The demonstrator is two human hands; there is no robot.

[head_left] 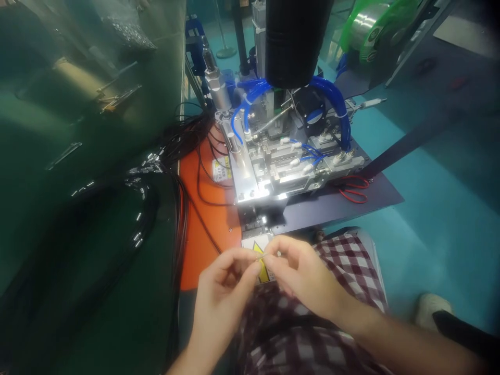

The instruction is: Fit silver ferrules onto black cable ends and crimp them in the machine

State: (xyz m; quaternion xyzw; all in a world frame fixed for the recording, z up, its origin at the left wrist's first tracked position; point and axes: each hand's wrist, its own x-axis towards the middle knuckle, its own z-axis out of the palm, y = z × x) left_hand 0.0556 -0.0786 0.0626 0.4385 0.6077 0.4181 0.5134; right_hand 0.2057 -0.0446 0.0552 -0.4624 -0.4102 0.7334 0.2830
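My left hand point(230, 281) and my right hand point(295, 268) meet at the fingertips, low in the middle of the view. Thumb and index finger of each are pinched together on a small thin metallic piece point(261, 256); its exact kind is too small to make out. Just beneath the fingers is a white plate with a yellow warning triangle point(264, 273), on the front of a metal machine point(281, 172) with blue air tubes point(332, 94). The hands partly hide this plate.
Left of the machine lies an orange board point(199, 224) crossed by black cables point(182, 219). A dark green table point(117, 291) holds a bundle of black cables with shiny ends. A green spool of wire point(365, 31) hangs upper right. Red wires point(355, 190) lie beside the machine.
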